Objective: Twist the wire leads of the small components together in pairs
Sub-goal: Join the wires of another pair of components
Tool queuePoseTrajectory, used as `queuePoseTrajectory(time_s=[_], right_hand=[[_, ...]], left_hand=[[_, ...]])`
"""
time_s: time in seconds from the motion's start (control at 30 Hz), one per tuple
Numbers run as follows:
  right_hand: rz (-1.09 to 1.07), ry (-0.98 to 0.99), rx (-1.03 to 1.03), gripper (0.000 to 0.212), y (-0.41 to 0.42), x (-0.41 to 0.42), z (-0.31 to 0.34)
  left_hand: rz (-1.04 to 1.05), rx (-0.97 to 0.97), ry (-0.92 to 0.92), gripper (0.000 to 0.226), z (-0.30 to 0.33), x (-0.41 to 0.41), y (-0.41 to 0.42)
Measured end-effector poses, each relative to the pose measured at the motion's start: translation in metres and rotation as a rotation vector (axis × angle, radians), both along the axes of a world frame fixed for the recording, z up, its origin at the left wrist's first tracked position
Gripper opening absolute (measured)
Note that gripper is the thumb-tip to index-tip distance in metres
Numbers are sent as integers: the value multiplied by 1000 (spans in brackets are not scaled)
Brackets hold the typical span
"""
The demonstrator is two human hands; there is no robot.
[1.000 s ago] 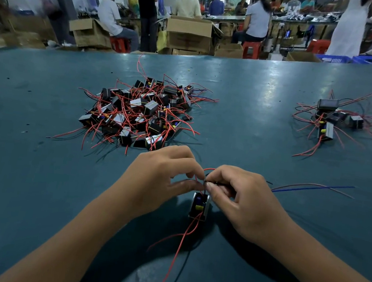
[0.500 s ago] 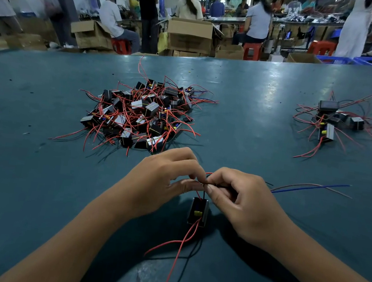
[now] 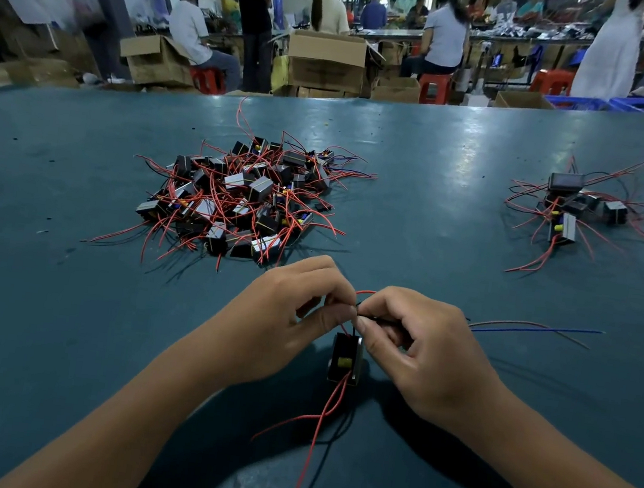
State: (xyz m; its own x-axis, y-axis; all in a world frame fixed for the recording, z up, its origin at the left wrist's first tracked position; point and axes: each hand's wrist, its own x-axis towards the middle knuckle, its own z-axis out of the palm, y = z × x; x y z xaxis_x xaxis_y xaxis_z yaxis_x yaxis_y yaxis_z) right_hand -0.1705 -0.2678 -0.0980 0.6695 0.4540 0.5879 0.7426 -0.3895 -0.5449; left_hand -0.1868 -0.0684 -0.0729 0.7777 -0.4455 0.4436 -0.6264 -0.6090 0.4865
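left hand (image 3: 283,316): pinching thin wire leads (image 3: 353,308) between thumb and forefinger, fingertips meeting the right hand's.
right hand (image 3: 421,349): gripping the same leads, fingers curling around them.
component (image 3: 344,359): hanging just below both hands' fingertips, red leads trailing toward the person.
big pile (image 3: 245,198): lying beyond the left hand.
small pile (image 3: 572,209): sitting far right of the right hand.
table (image 3: 43,290): lying under both hands.
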Motion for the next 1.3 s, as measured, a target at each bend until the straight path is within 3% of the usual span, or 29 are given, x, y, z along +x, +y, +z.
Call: queuePoseTrajectory(time_s=[0.27,0.63,0.77,0.9,1.13,1.3], right_hand=[[-33,-88,-44,14,3,-2,0],[-65,-122,-96,9,6,-1,-3],[-61,-99,-99,17,8,-2,-2],[-131,-15,-4,9,9,-1,-3],[-182,200,139,12,10,1,-6],[-172,274,185,13,9,-1,-5]], left_hand=[[40,-210,297,17,0,-3,-3],[140,-267,381,20,-2,-5,-9],[194,-312,441,20,-4,-3,-10],[197,-289,359,17,-6,-3,-8],[332,107,80,22,-9,-7,-12],[435,16,54,17,-13,-8,-24]])
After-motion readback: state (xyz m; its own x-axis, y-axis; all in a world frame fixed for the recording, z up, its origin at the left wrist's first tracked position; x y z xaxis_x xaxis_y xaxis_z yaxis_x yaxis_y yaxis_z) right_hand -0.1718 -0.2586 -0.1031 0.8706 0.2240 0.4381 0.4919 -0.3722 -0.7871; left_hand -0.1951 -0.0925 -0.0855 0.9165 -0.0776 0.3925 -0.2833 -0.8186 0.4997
